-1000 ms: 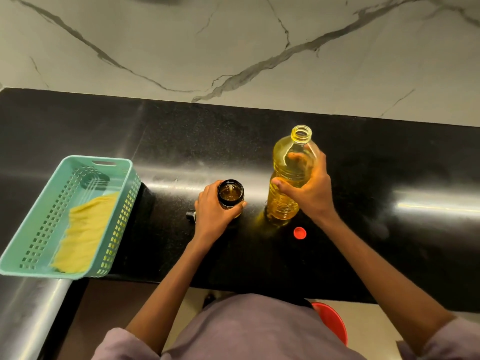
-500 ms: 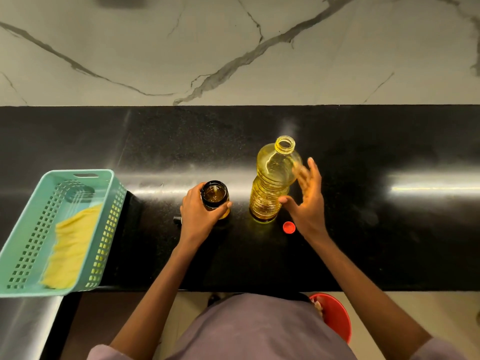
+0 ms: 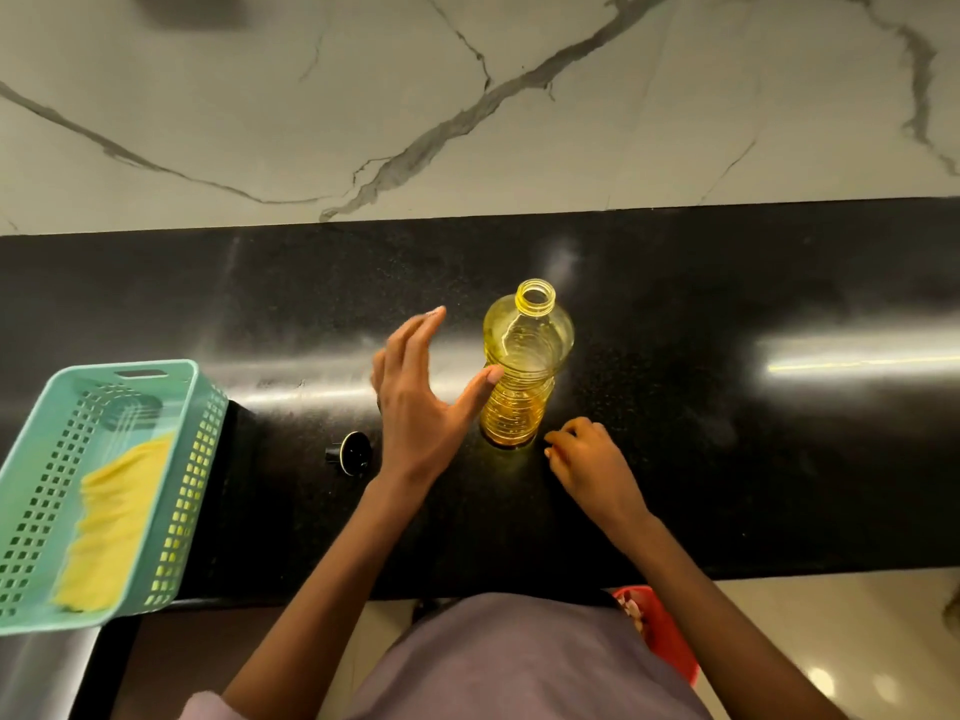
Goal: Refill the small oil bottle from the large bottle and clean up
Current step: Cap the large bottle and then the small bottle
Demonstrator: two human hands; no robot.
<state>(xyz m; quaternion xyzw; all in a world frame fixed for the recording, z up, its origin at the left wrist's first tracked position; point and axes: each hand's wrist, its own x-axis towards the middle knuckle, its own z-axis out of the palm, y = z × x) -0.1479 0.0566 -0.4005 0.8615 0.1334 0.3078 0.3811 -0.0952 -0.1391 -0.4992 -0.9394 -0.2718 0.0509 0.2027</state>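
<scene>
The large oil bottle (image 3: 524, 366) stands upright and uncapped on the black counter (image 3: 727, 459), about half full of yellow oil. My left hand (image 3: 415, 402) hovers just left of it with fingers spread, and the thumb tip touches the bottle's side. This hand hides the small oil bottle. A small black cap (image 3: 350, 453) lies on the counter to the left of my left wrist. My right hand (image 3: 587, 462) rests low on the counter at the bottle's right base. Its fingers are curled down where the red cap lay, and the cap itself is hidden.
A teal perforated basket (image 3: 202, 423) holding a yellow cloth (image 3: 111, 517) overhangs the counter's front edge at the left. A red bin (image 3: 660, 636) stands on the floor below the counter edge. A marble wall (image 3: 467, 96) backs the counter.
My left hand let go of the small bottle and spread open toward the large bottle. My right hand released the large bottle and dropped onto the red cap's spot.
</scene>
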